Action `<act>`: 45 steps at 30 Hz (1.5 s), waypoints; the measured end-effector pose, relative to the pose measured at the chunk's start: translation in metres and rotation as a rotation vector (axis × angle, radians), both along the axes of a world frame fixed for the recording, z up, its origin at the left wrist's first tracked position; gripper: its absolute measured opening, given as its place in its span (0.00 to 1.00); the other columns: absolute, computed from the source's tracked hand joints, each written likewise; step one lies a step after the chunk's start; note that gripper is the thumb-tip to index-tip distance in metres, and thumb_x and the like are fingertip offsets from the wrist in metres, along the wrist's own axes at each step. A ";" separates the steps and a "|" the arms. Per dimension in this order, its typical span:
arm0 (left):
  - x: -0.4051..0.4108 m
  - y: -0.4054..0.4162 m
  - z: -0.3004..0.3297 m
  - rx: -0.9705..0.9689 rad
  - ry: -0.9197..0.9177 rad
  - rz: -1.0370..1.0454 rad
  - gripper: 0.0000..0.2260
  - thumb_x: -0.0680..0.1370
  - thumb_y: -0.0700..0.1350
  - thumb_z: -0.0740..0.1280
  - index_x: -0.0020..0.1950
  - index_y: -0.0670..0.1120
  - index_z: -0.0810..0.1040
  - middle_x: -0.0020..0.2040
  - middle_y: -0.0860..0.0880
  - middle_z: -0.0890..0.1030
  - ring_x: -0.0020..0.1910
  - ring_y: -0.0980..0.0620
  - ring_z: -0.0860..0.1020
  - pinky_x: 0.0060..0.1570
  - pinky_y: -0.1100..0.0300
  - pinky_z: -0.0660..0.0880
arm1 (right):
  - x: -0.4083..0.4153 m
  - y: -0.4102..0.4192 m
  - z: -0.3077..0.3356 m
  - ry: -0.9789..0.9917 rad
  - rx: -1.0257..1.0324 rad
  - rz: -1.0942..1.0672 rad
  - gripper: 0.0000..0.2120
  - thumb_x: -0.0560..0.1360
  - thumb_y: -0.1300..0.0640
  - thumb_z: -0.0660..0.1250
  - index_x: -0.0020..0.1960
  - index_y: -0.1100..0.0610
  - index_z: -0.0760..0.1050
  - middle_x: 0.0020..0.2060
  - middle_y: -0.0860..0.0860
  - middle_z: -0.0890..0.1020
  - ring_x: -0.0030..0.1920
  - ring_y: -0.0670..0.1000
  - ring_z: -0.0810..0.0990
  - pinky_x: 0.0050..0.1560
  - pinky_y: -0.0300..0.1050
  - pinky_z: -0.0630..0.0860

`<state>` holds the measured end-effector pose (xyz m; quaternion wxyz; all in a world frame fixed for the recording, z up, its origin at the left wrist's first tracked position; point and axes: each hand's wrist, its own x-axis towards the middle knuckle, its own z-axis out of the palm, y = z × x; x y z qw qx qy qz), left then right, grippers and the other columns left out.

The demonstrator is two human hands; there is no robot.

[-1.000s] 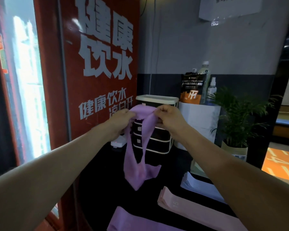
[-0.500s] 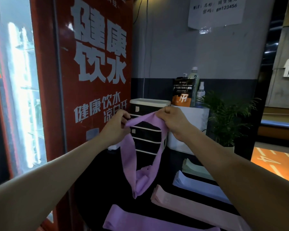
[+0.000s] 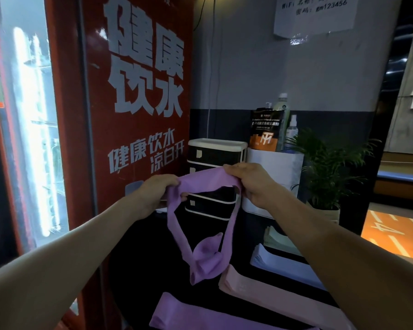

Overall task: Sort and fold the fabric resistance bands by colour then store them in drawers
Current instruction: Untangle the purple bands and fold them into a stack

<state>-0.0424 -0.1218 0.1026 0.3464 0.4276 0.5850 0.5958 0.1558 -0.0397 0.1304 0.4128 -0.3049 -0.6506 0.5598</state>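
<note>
both hands, left hand (image 3: 156, 194) and right hand (image 3: 252, 184), pinch the top of a purple band (image 3: 196, 225), held up in front of the drawers (image 3: 215, 177) so the twisted loop hangs free, likely to straighten it before folding.

To my left stands a red drinks cooler (image 3: 138, 115) with big white characters and a bright lit glass door (image 3: 34, 129). Ahead, the wall (image 3: 248, 63) is grey above a dark band, with a paper notice (image 3: 314, 14) taped up. A potted palm (image 3: 324, 167) sits right, beside orange floor (image 3: 396, 234).
</note>
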 end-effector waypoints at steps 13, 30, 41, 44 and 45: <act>-0.011 0.022 0.019 0.104 0.215 0.056 0.03 0.79 0.48 0.62 0.48 0.51 0.74 0.49 0.52 0.77 0.50 0.54 0.75 0.49 0.61 0.70 | -0.058 0.020 0.013 0.135 -0.121 0.148 0.13 0.78 0.69 0.58 0.60 0.63 0.75 0.45 0.53 0.80 0.46 0.50 0.78 0.47 0.43 0.77; -0.029 0.038 -0.020 0.154 0.397 0.139 0.03 0.78 0.39 0.64 0.50 0.41 0.76 0.37 0.47 0.76 0.30 0.59 0.73 0.29 0.72 0.71 | -0.089 0.034 -0.023 -0.176 0.182 0.093 0.14 0.70 0.69 0.70 0.53 0.59 0.72 0.40 0.57 0.78 0.41 0.51 0.78 0.46 0.46 0.79; -0.022 0.021 0.024 0.369 0.601 0.145 0.10 0.75 0.44 0.69 0.54 0.47 0.72 0.46 0.55 0.74 0.43 0.63 0.74 0.40 0.75 0.71 | -0.082 0.014 0.019 -0.151 0.480 -0.016 0.03 0.74 0.63 0.67 0.46 0.59 0.79 0.37 0.49 0.79 0.40 0.45 0.77 0.45 0.37 0.75; -0.014 0.015 0.036 0.417 0.681 0.152 0.04 0.78 0.43 0.65 0.50 0.46 0.78 0.42 0.55 0.77 0.37 0.69 0.74 0.37 0.76 0.70 | -0.074 0.007 0.028 -0.156 0.524 -0.019 0.03 0.75 0.62 0.67 0.44 0.55 0.77 0.37 0.48 0.78 0.41 0.46 0.76 0.45 0.36 0.74; -0.011 0.014 0.039 0.438 0.697 0.172 0.04 0.78 0.42 0.65 0.50 0.44 0.79 0.41 0.55 0.77 0.36 0.68 0.74 0.36 0.76 0.69 | -0.070 0.005 0.031 -0.173 0.555 -0.025 0.03 0.74 0.61 0.67 0.44 0.55 0.77 0.37 0.48 0.77 0.40 0.46 0.75 0.44 0.37 0.74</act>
